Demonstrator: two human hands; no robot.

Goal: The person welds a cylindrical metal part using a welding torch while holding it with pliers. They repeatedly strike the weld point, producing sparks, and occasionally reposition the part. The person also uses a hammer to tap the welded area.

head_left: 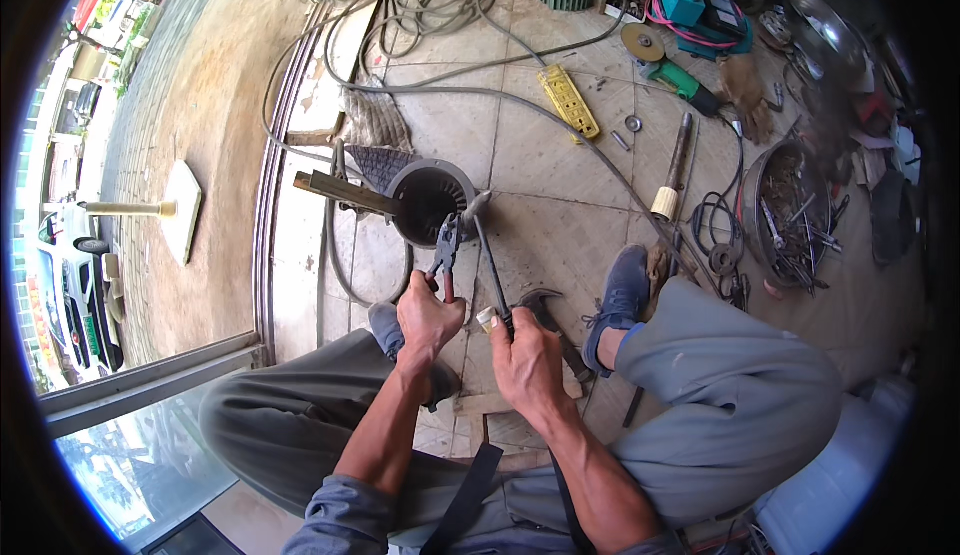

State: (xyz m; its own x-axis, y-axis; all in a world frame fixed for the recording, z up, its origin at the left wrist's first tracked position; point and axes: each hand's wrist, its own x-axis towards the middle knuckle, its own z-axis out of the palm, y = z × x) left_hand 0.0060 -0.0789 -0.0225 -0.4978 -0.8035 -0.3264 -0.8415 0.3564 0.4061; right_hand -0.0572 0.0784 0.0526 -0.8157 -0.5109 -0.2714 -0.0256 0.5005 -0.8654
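A dark round motor housing (403, 233) stands on the floor in front of me, its slotted inside facing up. My left hand (432, 317) is closed around the red handles of a pair of pliers (447, 246), whose jaws are at the housing's near rim. In my right hand (530, 358) is a long thin screwdriver (489, 260) with a dark handle; its far end meets the housing's right edge. A short pale piece (487, 319) shows by my right thumb; I cannot tell what it is. A squared metal bar (347, 193) lies across the housing's left rim.
A hammer (562, 333) lies by my right shoe. Beyond are a yellow power strip (568, 102), a green angle grinder (683, 85) and coiled cable (430, 15). At right sits a round pan (757, 200) of metal pieces, near a white-ended rod (677, 163).
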